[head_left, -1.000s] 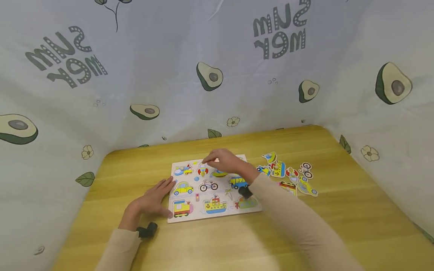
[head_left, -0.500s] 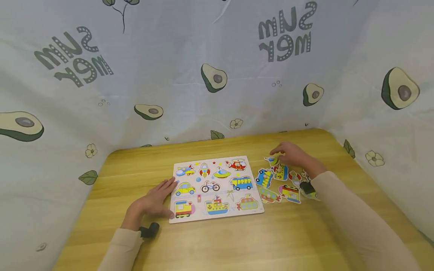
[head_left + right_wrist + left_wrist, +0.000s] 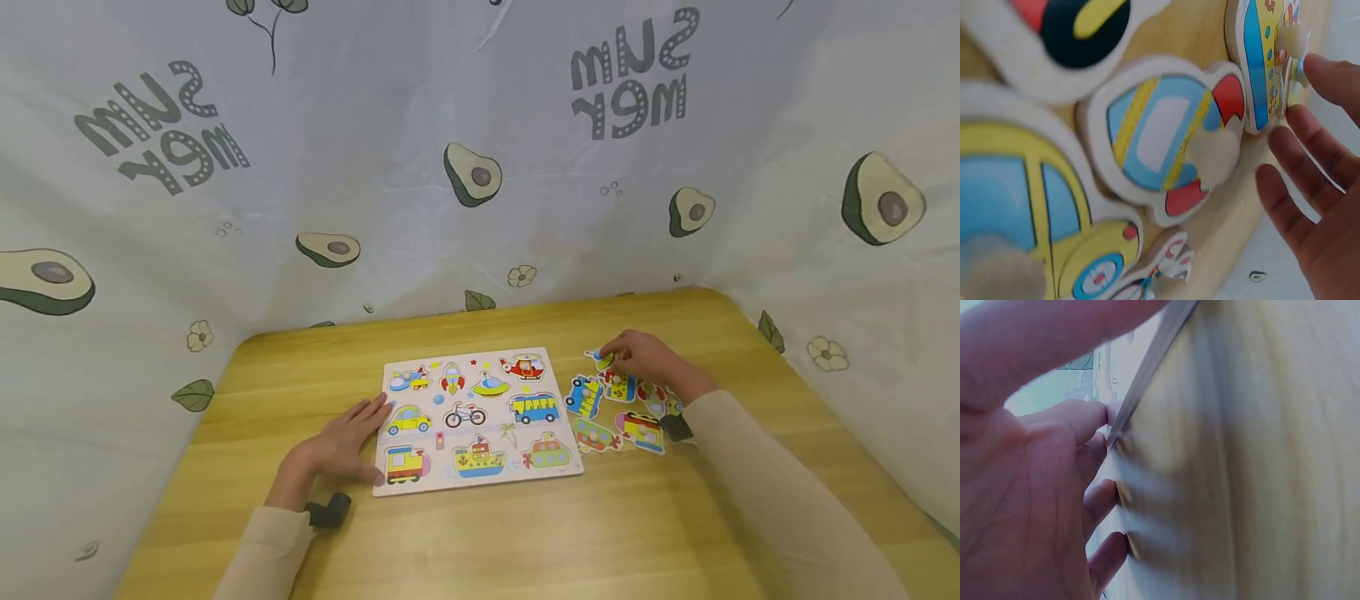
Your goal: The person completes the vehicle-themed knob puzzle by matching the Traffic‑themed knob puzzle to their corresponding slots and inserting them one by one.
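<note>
The flat puzzle board (image 3: 441, 468) with printed vehicles lies on the wooden table. My left hand (image 3: 345, 446) rests at its left side, fingers extended and fingertips on the board's edge, as the left wrist view also shows. At the right, my right hand (image 3: 648, 358) pinches the flying saucer piece (image 3: 598, 359), thumb and index finger together over it. Beside those fingers lies the ship piece (image 3: 1262, 69) with its round wooden knob. The rocket piece (image 3: 1160, 131) and the yellow car piece (image 3: 1016, 162) lie close by in the right wrist view.
Right of the board lie the bus piece (image 3: 583, 397), submarine piece (image 3: 595, 435) and train piece (image 3: 643, 432). Part of the bicycle piece (image 3: 1166, 259) shows below the rocket. A patterned cloth (image 3: 405, 108) hangs behind the table (image 3: 480, 550).
My right hand has left the top of the board and moved right to the loose pieces, where its fingers have closed on the flying saucer piece. The left hand stays at the board.
</note>
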The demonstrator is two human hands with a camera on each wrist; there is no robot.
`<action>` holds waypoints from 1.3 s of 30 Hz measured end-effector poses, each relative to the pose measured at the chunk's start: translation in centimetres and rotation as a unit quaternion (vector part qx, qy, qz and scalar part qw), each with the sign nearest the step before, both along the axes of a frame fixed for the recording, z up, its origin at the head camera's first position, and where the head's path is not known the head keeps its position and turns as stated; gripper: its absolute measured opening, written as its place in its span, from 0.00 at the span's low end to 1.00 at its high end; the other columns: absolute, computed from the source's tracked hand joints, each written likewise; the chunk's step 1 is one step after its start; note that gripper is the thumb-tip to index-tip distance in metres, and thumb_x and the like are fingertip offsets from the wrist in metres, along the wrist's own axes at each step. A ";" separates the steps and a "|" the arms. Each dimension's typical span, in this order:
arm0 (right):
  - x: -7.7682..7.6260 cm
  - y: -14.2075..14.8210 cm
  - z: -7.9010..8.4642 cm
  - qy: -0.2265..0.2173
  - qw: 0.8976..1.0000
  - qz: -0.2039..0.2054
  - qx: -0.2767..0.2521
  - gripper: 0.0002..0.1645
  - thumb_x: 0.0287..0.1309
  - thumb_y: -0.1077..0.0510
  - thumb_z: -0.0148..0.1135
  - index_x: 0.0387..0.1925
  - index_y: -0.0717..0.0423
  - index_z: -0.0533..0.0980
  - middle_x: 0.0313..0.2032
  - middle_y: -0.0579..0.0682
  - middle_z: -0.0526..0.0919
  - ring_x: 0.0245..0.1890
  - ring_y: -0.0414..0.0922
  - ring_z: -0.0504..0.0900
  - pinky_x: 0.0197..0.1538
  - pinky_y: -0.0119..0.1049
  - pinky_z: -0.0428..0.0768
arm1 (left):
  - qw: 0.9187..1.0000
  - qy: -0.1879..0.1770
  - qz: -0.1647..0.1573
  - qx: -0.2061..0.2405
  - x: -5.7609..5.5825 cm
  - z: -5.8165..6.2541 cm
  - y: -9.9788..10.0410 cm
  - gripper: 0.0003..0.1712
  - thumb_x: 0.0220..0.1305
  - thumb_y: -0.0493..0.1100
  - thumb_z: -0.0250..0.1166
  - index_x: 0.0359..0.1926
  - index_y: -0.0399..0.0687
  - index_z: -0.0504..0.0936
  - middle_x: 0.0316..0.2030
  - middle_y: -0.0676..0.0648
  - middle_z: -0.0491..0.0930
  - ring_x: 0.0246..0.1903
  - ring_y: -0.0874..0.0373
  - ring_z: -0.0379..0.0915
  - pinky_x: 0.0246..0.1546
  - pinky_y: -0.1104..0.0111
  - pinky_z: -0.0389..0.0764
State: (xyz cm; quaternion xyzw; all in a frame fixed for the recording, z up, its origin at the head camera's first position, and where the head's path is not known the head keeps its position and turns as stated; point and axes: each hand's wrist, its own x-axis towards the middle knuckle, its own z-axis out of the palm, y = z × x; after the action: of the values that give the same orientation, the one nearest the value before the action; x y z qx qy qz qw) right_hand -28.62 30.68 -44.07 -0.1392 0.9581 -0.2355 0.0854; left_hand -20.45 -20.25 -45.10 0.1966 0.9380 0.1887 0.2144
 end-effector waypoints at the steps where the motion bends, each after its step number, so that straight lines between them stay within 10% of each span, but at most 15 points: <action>1: -0.1 0.0 -0.1 0.008 1.000 -0.004 -0.001 0.16 0.63 0.63 0.60 0.51 0.61 0.82 0.51 0.64 0.77 0.45 0.55 0.77 0.50 0.53 0.80 | 1.000 0.000 0.000 0.001 0.0 0.0 0.0 0.65 0.45 0.56 0.77 0.78 0.46 0.51 0.80 0.43 0.44 0.77 0.34 0.40 0.70 0.32 0.51; 29: -1.5 -0.5 -1.2 -0.003 1.000 -0.030 -0.008 0.14 0.68 0.62 0.56 0.50 0.61 0.82 0.46 0.62 0.76 0.40 0.52 0.75 0.45 0.47 0.78 | 1.000 0.003 -0.010 0.014 0.3 -0.2 0.1 0.66 0.45 0.55 0.78 0.78 0.43 0.50 0.80 0.41 0.43 0.77 0.34 0.39 0.71 0.33 0.48; 39: -3.1 -2.4 -0.4 0.065 0.997 -0.039 -0.030 0.14 0.71 0.60 0.54 0.51 0.61 0.81 0.53 0.66 0.77 0.51 0.62 0.75 0.56 0.59 0.76 | 1.000 -0.002 -0.005 0.014 0.0 -0.1 0.0 0.66 0.47 0.56 0.77 0.78 0.44 0.49 0.80 0.41 0.42 0.78 0.34 0.37 0.71 0.33 0.46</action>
State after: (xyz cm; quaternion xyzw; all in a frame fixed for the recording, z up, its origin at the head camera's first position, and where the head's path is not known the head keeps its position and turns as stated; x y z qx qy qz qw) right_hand -31.72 28.24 -44.51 -0.1193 0.9588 -0.2575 0.0096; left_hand -20.41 -20.30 -45.15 0.2043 0.9338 0.2011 0.2141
